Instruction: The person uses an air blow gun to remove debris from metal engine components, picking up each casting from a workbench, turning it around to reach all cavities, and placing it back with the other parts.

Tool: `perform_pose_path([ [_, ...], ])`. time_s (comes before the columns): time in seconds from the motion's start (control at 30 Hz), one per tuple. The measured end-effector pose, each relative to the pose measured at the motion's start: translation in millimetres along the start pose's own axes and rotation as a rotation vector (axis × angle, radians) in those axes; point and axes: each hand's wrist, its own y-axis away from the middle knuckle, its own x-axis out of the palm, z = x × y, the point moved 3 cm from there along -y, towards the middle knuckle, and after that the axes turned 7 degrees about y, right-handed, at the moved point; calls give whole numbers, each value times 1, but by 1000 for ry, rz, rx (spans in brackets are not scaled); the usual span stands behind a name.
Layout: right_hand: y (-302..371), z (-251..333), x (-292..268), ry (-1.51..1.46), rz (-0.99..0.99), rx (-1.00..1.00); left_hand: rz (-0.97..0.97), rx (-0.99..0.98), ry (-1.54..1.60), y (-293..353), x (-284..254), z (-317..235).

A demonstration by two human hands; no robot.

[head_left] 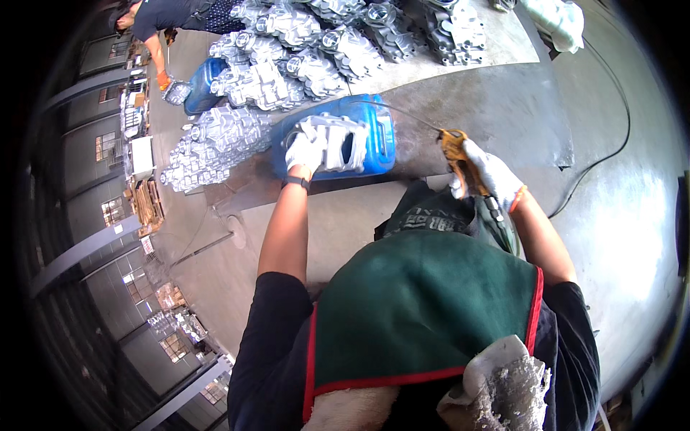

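While clasping metal casting (334, 147) by left end in left hand (305, 149), probably to steady it, resting it atop blue container (381, 140), likely for height. Clenching yellow hand tool (453, 146) in right hand (490, 171), off to side, perhaps leaving room for long thin rod (399, 110).

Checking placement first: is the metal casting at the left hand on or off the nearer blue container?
On: the metal casting lies atop the nearer blue container, which shows around it; the left hand touches the casting.
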Motion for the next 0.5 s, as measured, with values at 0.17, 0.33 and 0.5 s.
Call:
perform_pose_path([
  [0.17,10,0,-1,-214,142,49,197,453,-434,-6,13,79],
  [0.33,5,-3,8,-82,94,35,145,406,-473,9,1,46],
  [0.5,-5,-11,12,14,116,106,87,381,-418,17,-3,44],
])
